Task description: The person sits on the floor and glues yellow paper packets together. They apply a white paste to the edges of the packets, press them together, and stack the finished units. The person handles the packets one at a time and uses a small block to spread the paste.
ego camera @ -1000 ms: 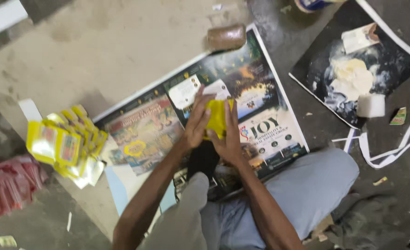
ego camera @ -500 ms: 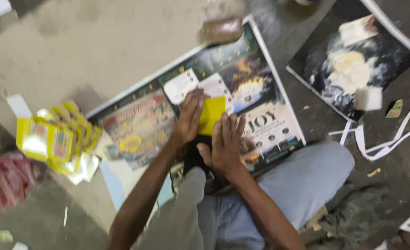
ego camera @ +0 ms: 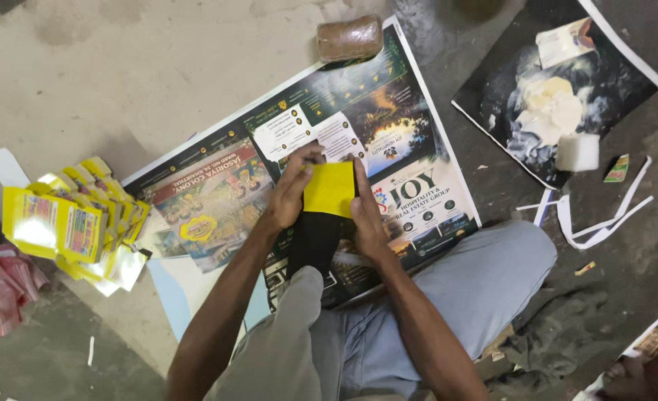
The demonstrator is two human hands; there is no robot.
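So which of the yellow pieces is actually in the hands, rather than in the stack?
The plain yellow sheet over the printed poster, pinched between the left hand and right hand. The other yellow packets lie fanned in a pile on the floor, untouched.

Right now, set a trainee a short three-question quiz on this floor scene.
1. True or false: both hands press on the yellow sheet.
2. The stack of yellow packets lies on which side of the person: A left, B right, C behind?
3. What does the yellow sheet lie on?

Key:
1. True: the left hand and right hand flank it, fingers on it.
2. A.
3. A printed poster spread on the floor.
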